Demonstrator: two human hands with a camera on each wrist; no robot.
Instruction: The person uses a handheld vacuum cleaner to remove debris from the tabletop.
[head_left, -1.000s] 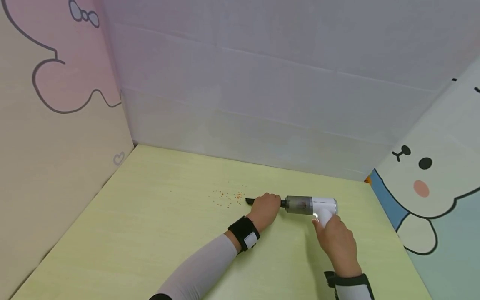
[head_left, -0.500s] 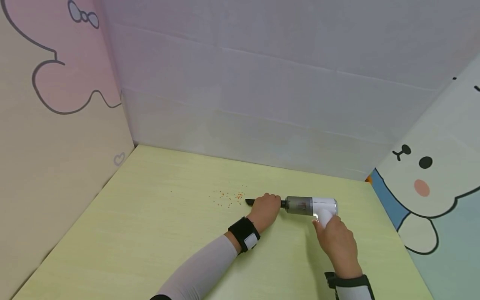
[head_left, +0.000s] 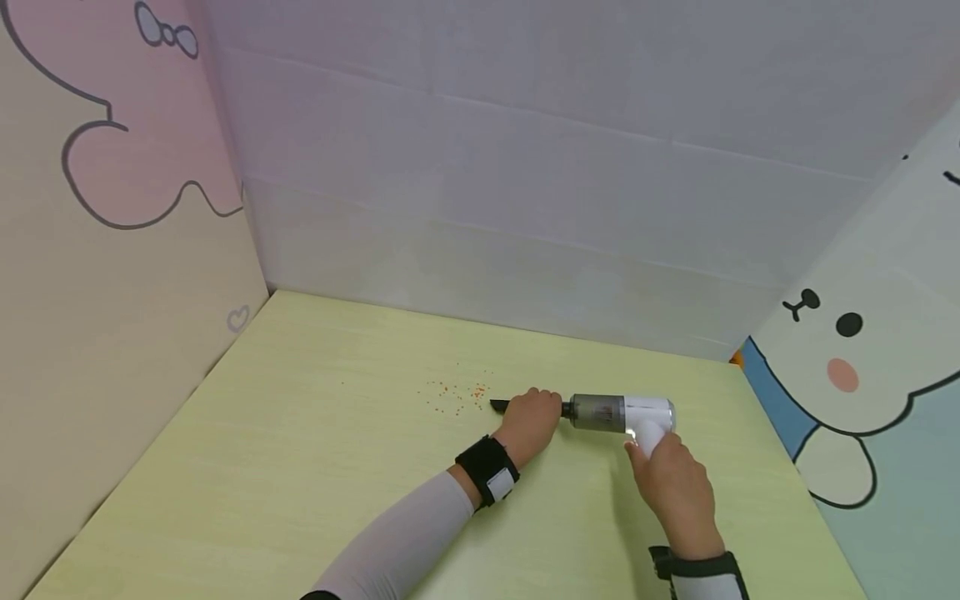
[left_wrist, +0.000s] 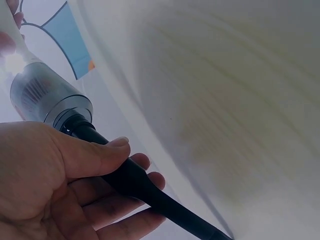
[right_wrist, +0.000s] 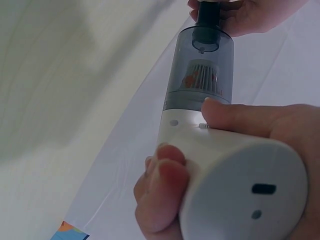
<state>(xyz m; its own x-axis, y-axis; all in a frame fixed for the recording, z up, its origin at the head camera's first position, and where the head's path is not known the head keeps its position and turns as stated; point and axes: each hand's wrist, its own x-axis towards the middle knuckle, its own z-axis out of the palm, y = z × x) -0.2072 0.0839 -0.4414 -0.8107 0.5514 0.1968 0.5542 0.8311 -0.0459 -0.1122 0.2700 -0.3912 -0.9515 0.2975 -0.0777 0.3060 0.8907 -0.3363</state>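
Observation:
A white handheld vacuum cleaner [head_left: 649, 410] with a see-through grey dust cup [right_wrist: 202, 70] lies level over the table in the head view. My right hand [head_left: 677, 490] grips its handle, the thumb up beside a small light on the body in the right wrist view. My left hand [head_left: 531, 423] holds the black nozzle [left_wrist: 132, 181], thumb on one side and fingers beneath. The nozzle's tip points left, close to a scatter of small orange crumbs [head_left: 478, 392] on the tabletop. Reddish-orange bits show at the ribbed filter [right_wrist: 204, 75] inside the cup.
The pale yellow-green table [head_left: 262, 467] meets a plain back wall [head_left: 487, 192]. Side panels with cartoon drawings stand at the left [head_left: 112, 275] and right [head_left: 900, 367]. One lone speck [head_left: 342, 383] lies farther left of the crumbs.

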